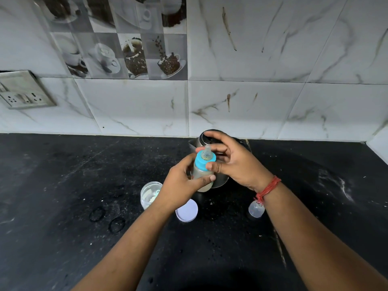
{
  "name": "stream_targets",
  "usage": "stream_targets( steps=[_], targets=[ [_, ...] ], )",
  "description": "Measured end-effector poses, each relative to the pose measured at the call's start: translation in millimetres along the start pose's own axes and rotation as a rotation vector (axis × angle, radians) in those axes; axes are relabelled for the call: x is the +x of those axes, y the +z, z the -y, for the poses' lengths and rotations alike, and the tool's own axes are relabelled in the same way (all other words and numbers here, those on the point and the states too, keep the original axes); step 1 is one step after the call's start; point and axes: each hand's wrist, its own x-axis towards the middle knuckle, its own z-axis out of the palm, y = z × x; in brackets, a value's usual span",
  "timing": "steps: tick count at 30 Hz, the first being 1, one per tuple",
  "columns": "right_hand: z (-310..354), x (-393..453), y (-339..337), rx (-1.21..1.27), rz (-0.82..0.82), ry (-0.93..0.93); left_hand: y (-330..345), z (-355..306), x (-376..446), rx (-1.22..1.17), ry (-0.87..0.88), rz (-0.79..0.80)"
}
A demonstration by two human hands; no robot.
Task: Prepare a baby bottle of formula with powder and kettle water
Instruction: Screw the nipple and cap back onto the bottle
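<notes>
Head view: the left grip point(184, 185) wraps around the baby bottle point(202, 171), held above the black table point(63, 185) near its back edge, before the kettle point(212, 141). The right grip point(228, 162) pinches the blue collar point(204, 161). An open powder jar point(149, 194) and its lid point(186, 211) sit just beside.

Over a black bench point(63, 185), the left hand point(180, 185) grips the body of a baby bottle point(202, 175) holding pale liquid, while the right hand point(233, 162) pinches its blue collar point(204, 161), thumb in front, fingers behind; a clear teat point(207, 151) sits on top. A steel kettle point(218, 179) stands just behind. On the bench lie an open clear jar point(149, 194) with a scoop inside, a white lid point(186, 211) and a clear cap point(256, 210). A red thread point(268, 189) circles the right wrist.
</notes>
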Motion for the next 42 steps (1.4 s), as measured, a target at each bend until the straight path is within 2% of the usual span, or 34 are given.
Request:
stream_targets(
  steps=[6, 8, 11, 14, 16, 19, 26, 30, 33, 39, 41, 42],
  targets=[
    [-2, 2, 31, -0.081, -0.366, -0.002, 8, -7, -2, 0.014, 0.027, -0.119],
    [-3, 2, 28, -0.082, -0.356, -0.017, 6, -8, -2, -0.003, 0.016, -0.104],
    [4, 2, 9, -0.099, -0.159, -0.023, 0, -10, -3, -0.054, -0.014, 0.003],
    [10, -1, -3, 0.082, 0.046, -0.012, -2, -13, -2, -0.142, -0.035, 0.111],
    [11, -2, -6, 0.181, 0.097, -0.011, -4, -14, -2, -0.247, -0.056, 0.17],
    [9, -2, -2, 0.217, 0.049, -0.026, -5, -15, -3, -0.322, -0.072, 0.2],
    [0, 1, 29, 0.306, -0.295, -0.086, 6, -24, -5, -0.17, 0.016, 0.004],
    [9, 0, 32, 0.367, -0.343, -0.097, 3, -26, -4, -0.251, -0.056, 0.102],
    [19, -1, 18, 0.345, -0.146, -0.125, 0, -26, -5, -0.287, -0.096, 0.187],
    [43, 10, -10, 0.272, 0.427, -0.018, 9, -41, -9, -0.472, -0.059, 0.417],
    [53, 12, -9, 0.335, 0.587, -0.06, 13, -47, -8, -0.578, -0.055, 0.501],
    [59, 13, -7, 0.434, 0.738, -0.139, 14, -51, -8, -0.631, -0.062, 0.541]
  ],
)
